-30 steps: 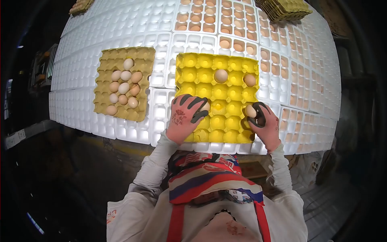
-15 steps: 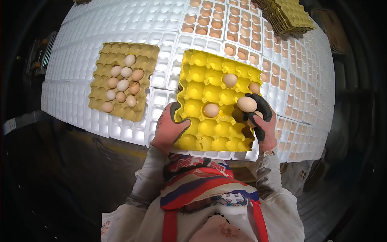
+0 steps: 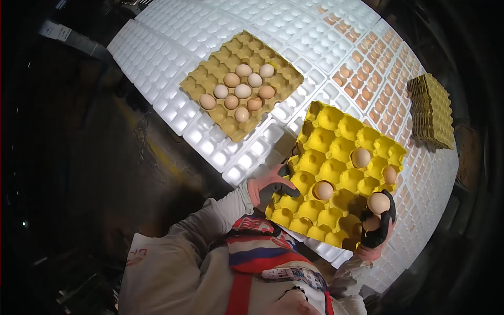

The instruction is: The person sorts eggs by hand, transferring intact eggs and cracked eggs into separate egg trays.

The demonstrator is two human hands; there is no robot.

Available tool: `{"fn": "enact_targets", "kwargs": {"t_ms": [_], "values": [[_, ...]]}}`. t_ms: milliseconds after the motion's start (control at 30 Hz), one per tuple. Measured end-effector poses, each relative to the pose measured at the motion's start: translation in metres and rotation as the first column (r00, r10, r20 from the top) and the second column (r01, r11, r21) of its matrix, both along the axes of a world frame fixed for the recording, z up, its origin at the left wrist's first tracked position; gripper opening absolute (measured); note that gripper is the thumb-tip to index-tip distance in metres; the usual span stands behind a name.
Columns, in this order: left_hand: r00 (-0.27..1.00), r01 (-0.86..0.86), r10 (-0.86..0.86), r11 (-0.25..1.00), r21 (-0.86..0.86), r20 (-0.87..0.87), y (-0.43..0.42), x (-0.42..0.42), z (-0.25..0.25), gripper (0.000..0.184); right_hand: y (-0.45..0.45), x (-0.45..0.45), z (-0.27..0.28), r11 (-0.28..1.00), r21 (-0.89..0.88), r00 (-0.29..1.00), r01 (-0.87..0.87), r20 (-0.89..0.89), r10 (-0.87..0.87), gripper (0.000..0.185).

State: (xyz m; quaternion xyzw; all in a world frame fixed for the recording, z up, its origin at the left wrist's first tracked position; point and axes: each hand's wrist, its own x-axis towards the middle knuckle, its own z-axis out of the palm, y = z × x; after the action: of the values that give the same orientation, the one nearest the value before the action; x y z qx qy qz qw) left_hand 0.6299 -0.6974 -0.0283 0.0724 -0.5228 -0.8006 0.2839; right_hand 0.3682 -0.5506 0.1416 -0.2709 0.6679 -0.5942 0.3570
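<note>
My left hand point(image 3: 272, 188), in a pink and black glove, clasps the left edge of a yellow egg tray point(image 3: 315, 139), thumb over the rim. Three eggs sit apart in its cups: a middle egg point(image 3: 323, 190), an upper egg point(image 3: 361, 157) and one by the right edge point(image 3: 389, 175). At the tray's lower right, my gloved right hand point(image 3: 382, 227) is closed around eggs. One held egg point(image 3: 378, 202) shows at the fingertips, and a second egg point(image 3: 371, 223) lies below it, partly covered by the fingers.
A brown egg tray point(image 3: 202, 79) holding several eggs lies to the left on white moulded trays point(image 3: 210, 147). Eggs fill many of the white trays' cups point(image 3: 359, 81) at the upper right. A stack of brown egg trays point(image 3: 431, 110) stands at the far right.
The whole view has turned, so the trays appear rotated and the yellow tray sits farther right and lower. Both hands keep their hold on the tray and the eggs.
</note>
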Motion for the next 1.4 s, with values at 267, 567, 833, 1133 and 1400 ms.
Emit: {"fn": "enact_targets", "kwargs": {"t_ms": [267, 567, 833, 1133, 1400], "values": [[0.787, -0.608, 0.471, 0.48, 0.632, 0.399, 0.087, 0.132, 0.055, 0.051, -0.081, 0.013, 0.002, 0.843, -0.505, 0.704, -0.187, 0.53, 0.474, 0.052], [0.256, -0.958, 0.759, 0.113, 0.265, 0.599, 0.185, 0.26, 0.021, 0.029, -0.335, 0.107, -0.131, 0.883, -0.457, 0.992, -0.105, 0.01, 0.123, 0.032], [-0.109, -0.994, 0.739, -0.096, -0.057, 0.665, 0.258, 0.352, -0.051, 0.021, -0.325, 0.169, -0.129, 0.847, -0.459, 0.949, -0.269, -0.278, 0.15, 0.036], [-0.489, -0.775, 0.702, -0.078, -0.627, 0.518, 0.26, 0.413, -0.207, 0.029, -0.089, 0.434, -0.273, 0.506, 0.254, 0.566, -0.824, 0.392, 0.725, 0.042], [-0.198, -0.847, 0.849, 0.103, -0.521, 0.49, 0.224, 0.435, -0.391, 0.045, -0.1, 0.319, -0.659, 0.708, 0.656, 0.962, -0.262, 0.234, 0.14, 0.033]]}}
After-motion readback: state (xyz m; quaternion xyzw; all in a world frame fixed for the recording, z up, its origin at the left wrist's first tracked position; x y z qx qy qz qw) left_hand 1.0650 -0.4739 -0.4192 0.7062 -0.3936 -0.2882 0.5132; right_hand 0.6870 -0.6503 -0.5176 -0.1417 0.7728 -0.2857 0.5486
